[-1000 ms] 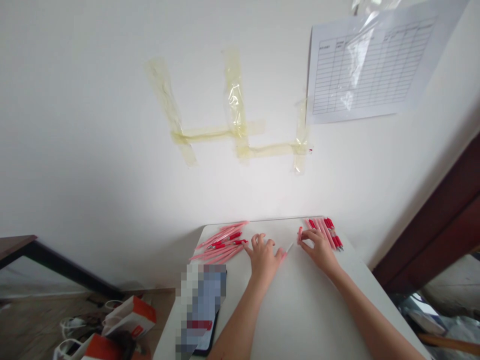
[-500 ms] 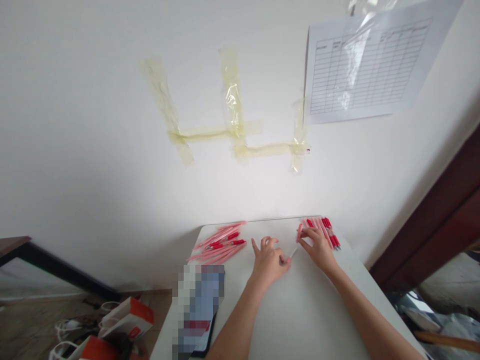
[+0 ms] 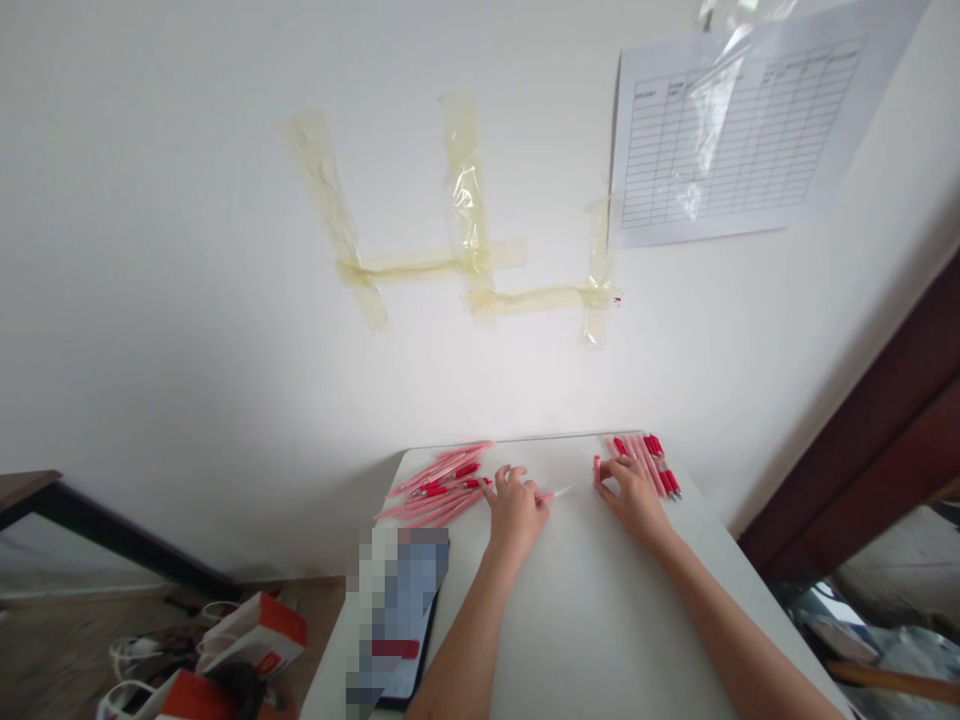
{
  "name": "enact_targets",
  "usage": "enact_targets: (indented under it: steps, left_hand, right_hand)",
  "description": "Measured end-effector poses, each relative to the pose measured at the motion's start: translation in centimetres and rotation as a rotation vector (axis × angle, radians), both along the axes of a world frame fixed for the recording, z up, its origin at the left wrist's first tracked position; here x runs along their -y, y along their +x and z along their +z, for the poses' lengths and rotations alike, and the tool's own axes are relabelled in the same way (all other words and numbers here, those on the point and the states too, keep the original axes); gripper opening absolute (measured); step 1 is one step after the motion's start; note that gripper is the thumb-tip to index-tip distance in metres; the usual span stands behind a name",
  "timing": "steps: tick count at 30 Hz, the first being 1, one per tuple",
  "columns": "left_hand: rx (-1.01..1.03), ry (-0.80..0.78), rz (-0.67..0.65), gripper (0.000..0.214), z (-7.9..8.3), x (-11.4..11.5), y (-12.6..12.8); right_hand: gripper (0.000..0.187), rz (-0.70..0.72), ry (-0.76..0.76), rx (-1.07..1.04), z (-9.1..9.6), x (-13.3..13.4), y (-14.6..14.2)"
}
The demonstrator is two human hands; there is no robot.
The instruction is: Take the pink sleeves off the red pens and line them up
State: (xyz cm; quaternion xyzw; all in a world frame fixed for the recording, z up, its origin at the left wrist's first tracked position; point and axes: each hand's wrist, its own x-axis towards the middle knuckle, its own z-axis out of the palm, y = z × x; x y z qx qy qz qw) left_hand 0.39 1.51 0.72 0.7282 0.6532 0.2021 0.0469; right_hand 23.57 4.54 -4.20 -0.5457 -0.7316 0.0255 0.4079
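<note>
My left hand [image 3: 516, 508] is pinched on a slim pink pen part [image 3: 551, 495] whose thin whitish end points right; its rear lies hidden in my fingers. Between the fingertips of my right hand [image 3: 631, 495], a short pink pen cap with a red top [image 3: 597, 468] stands roughly upright. A gap separates the two pieces. Left of my left hand lies a loose pile of pink and red pens [image 3: 439, 490]. Beside my right hand, at the back right corner, a neater row of pink and red pens [image 3: 651, 462] is partly covered by my fingers.
A phone [image 3: 412, 620], partly blurred out, lies on the white table [image 3: 592, 620] at the left edge. The wall [image 3: 525, 385] rises directly behind the table. Orange and white bags [image 3: 255, 635] and cables sit on the floor at left.
My left hand has moved left and slightly back with the pink pen part, pulling it away from the cap. My right hand has stayed nearly in place, still holding the cap.
</note>
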Motion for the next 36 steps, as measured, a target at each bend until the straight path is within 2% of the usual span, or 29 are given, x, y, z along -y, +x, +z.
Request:
enact_targets:
  steps: [5,8,13,16,22,25,36]
  left_hand:
    - [0.052,0.018,0.0,0.005,-0.2,-0.2,0.0]
    - [0.085,0.061,0.012,0.008,-0.3,-0.5,-0.1]
    - [0.152,0.089,0.02,0.009,-0.3,-1.1,-0.7]
    - [0.169,0.081,0.037,0.005,-0.1,-1.3,-1.3]
    - [0.217,0.064,0.072,0.011,0.8,-1.4,-1.9]
    - [0.242,0.074,0.082,0.012,1.2,-1.5,-2.2]
    - [0.182,0.124,0.069,0.013,1.0,-1.5,-2.4]
  right_hand:
    - [0.027,-0.006,0.029,-0.007,0.0,0.0,0.1]
    - [0.029,0.007,0.02,-0.012,0.0,0.1,0.1]
    - [0.027,0.003,0.093,-0.004,0.6,0.2,0.2]
    - [0.026,-0.022,0.106,0.028,0.9,0.2,0.5]
    - [0.023,-0.096,0.087,0.088,0.8,0.2,1.1]
    - [0.023,-0.084,0.081,0.112,0.8,0.4,1.0]
    - [0.024,-0.055,0.054,0.141,1.5,1.0,0.3]
